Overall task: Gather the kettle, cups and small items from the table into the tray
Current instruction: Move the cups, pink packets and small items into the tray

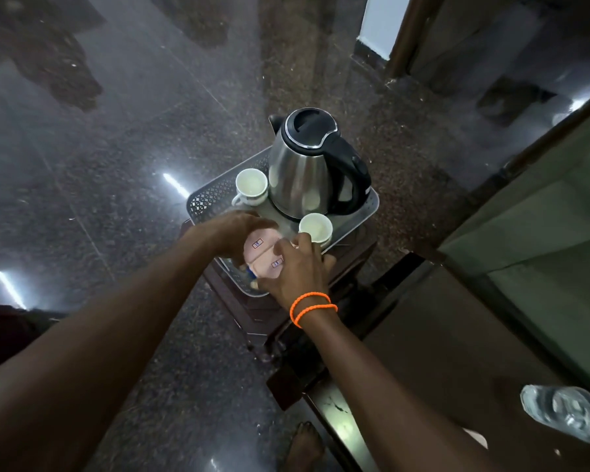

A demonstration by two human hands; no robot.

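A steel kettle with a black lid and handle stands in a grey lattice-walled tray. One white cup sits to the kettle's left and a second white cup sits in front of it, both inside the tray. At the tray's near end, pink sachets lie between my hands. My left hand curls over their far left side. My right hand, with orange bands at the wrist, grips their near right side. Small items under the sachets are mostly hidden.
The tray rests on a small dark brown stool over a polished dark stone floor. A dark glossy table fills the lower right, with a plastic water bottle lying on it. A bare foot shows below.
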